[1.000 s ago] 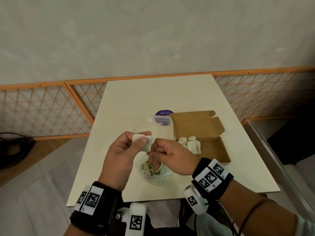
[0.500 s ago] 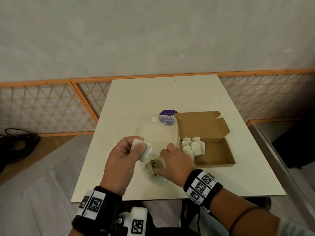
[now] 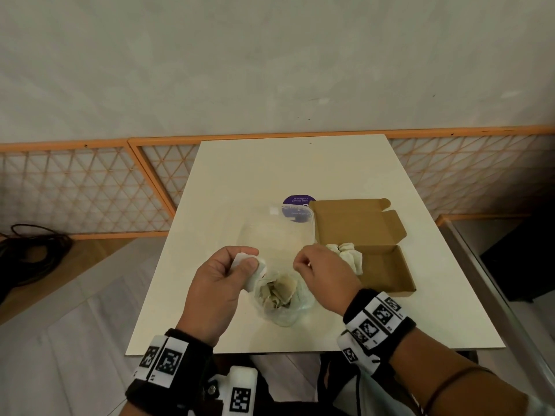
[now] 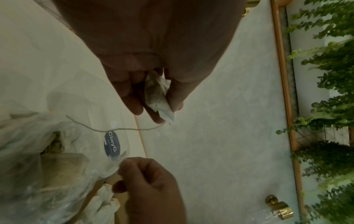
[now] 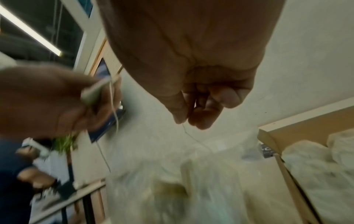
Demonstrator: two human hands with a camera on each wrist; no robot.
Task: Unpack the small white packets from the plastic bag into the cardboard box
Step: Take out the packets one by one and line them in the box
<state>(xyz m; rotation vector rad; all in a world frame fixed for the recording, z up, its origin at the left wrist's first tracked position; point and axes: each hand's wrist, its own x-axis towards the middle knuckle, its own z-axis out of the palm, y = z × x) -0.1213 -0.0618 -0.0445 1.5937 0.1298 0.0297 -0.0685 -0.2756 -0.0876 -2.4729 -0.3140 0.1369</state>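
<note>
My left hand point(image 3: 244, 259) pinches a small white packet point(image 3: 255, 273) just left of the clear plastic bag point(image 3: 279, 235), which lies on the table point(image 3: 300, 169) with several packets point(image 3: 279, 291) inside. In the left wrist view the packet point(image 4: 156, 92) sits between thumb and fingers, and a thin string point(image 4: 122, 129) trails from it toward the bag. My right hand point(image 3: 300, 262) hovers over the bag's right side, with fingertips point(image 5: 201, 121) pinched on a fine string. The open cardboard box point(image 3: 387, 271) stands to the right and holds several white packets point(image 3: 350, 255).
A round purple sticker point(image 3: 295, 201) lies behind the bag, next to the box lid. An orange lattice railing point(image 3: 90, 190) runs behind the table. A metal-edged ledge point(image 3: 480, 280) borders the table's right side.
My right hand has lifted out of the bag and now pinches a string above its right side. The left hand has lowered slightly with the packet still in it.
</note>
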